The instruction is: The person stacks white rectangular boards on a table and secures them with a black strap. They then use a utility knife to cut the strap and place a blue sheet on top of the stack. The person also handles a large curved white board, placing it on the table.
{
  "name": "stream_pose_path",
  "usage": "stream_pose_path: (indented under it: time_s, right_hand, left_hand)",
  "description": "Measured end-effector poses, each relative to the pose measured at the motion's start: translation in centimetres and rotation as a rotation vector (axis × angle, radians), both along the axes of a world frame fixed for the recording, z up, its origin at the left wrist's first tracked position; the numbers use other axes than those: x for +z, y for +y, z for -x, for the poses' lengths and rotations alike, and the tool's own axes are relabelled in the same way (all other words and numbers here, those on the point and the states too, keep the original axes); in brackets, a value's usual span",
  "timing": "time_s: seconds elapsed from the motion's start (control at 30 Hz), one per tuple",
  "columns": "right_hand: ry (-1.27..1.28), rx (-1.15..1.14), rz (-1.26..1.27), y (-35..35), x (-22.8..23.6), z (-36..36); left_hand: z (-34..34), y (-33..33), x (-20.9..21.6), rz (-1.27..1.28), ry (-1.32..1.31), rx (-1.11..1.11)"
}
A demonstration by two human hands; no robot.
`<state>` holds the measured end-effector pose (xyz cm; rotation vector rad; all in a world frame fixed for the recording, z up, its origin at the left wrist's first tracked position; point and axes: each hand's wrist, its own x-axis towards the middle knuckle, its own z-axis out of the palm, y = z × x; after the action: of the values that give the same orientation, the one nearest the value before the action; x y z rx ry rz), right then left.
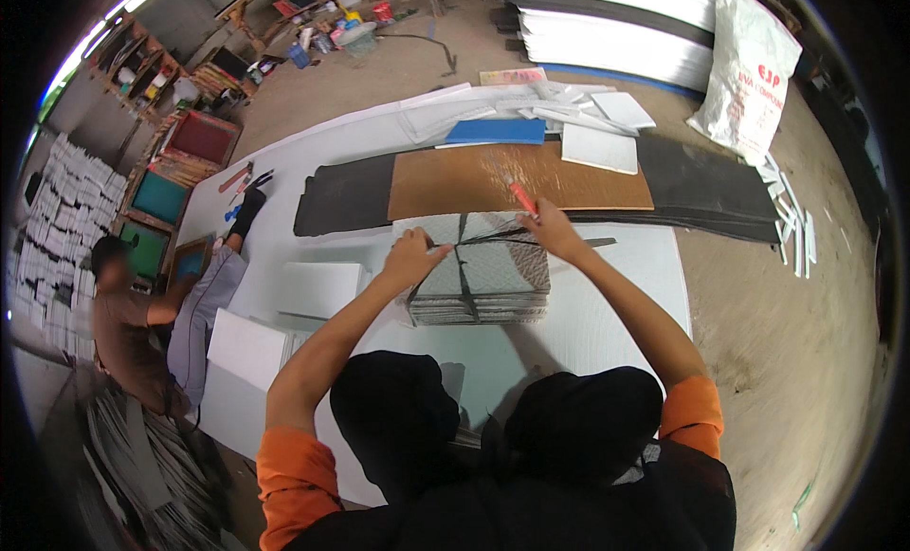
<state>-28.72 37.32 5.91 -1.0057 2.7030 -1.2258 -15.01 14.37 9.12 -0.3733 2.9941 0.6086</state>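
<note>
A stack of grey textured sheets [441, 278], tied crosswise with a black strap [462, 258], lies on the white table in front of me. My left hand [409, 260] rests on the stack's left top edge, fingers apart. At the far right corner, my right hand [553, 231] is closed around a red-handled cutter [522, 196], its thin end pointing away from me. The strap's strands run from the knot toward that hand; whether its fingers also grip them is hard to see. A dark flat strip [599, 242] lies right of the stack.
Beyond the stack, a brown board [445, 186] lies on long black sheets [706, 181]. White offcuts [599, 150] and a blue piece [495, 132] sit behind. White sheet piles [248, 347] stand left, near a seated person [137, 314] whose leg rests on the table [284, 210].
</note>
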Motion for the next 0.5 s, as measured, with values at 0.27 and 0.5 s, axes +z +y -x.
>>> stream_pose_path:
  time_s: [0.27, 0.5]
  right_hand:
    - [0.001, -0.011, -0.284, -3.4, 0.2, -5.7]
    - [-0.227, -0.029, -0.231, -3.9, 2.2, -7.6]
  left_hand:
    - [-1.0, -0.9, -4.4, -0.104, 0.025, 0.051]
    - [-0.6, 0.4, -3.8, -0.998, -0.169, 0.209]
